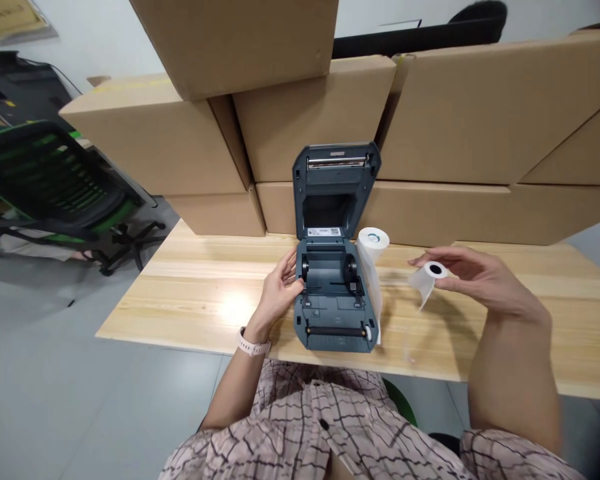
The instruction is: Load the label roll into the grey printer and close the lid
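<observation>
**Item 1. Label printer [333, 313].** Dark grey, near the front edge of the wooden worktop [190, 293]. Its lid [336, 190] is swung up and back, and the paper bay is open and bare.

**Item 2. Left hand [280, 287].** Open, fingers curved flat against the printer's left wall, steadying it without clasping. There is a pale wristband [253, 345] at the wrist.

**Item 3. Right hand [473, 277].** Pinches the small paper roll [434, 271] between thumb and fingertips. The roll is held just above the worktop, well to the right of the printer, core hole facing up. A loose tail [423, 287] hangs from it.

**Item 4. Larger paper roll [373, 240].** Stands on end, touching the printer's right rear corner. Its strip [375, 293] trails down along the printer's right side to the front.

**Item 5. Surroundings.** Cardboard boxes [305, 113] are stacked behind, and an office chair [55, 180] stands at far left.

**Risks, as judged:**
- The pinch on the small roll is light, so a slip could send it rolling across the worktop, unwinding as it goes.
- The hanging tail could crease or tear if it catches on anything.
- The larger roll stands close enough to be knocked over by a passing wrist.
- Its trailing strip could snag on the printer's front edge.
- The raised lid could drop on fingers inside the bay if bumped.
- The printer sits near the worktop's edge, and a push from the left hand might shift it.
</observation>
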Demonstrator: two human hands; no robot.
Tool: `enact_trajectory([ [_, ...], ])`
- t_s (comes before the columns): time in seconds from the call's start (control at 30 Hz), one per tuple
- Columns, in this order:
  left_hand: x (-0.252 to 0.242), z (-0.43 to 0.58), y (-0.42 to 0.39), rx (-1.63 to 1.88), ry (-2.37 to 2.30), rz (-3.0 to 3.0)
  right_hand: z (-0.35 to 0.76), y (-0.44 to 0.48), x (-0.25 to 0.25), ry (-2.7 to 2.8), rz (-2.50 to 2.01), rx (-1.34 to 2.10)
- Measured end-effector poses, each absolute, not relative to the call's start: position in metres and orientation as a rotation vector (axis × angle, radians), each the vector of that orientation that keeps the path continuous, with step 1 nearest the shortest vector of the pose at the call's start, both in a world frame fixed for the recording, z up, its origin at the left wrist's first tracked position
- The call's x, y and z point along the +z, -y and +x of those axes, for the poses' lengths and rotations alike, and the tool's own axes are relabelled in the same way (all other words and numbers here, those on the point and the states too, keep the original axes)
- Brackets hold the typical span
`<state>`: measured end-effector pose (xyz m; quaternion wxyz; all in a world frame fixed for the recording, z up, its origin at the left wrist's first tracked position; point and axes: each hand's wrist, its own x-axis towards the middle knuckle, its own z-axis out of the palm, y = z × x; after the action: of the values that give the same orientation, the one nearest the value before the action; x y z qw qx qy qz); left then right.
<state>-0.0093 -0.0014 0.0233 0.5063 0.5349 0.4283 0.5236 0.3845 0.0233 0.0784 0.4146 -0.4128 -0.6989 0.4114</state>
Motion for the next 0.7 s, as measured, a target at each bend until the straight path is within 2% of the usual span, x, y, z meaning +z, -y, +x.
enact_trajectory([
  [0.17, 0.024, -0.010, 0.003, 1.270, -1.047, 1.290, 0.384, -0.045, 0.034, 1.577, -1.237, 1.349],
  [0.27, 0.023, -0.010, 0.003, 1.274, -1.048, 1.287, 0.383, -0.050, 0.026, 1.617, -1.259, 1.510],
  [0.5, 0.020, -0.011, 0.000, 1.259, -1.057, 1.291, 0.382, -0.095, 0.038, 1.728, -1.207, 1.264],
  [0.7, 0.019, -0.013, -0.002, 1.240, -1.045, 1.297, 0.330, -0.133, 0.035, 1.927, -1.098, 1.431],
])
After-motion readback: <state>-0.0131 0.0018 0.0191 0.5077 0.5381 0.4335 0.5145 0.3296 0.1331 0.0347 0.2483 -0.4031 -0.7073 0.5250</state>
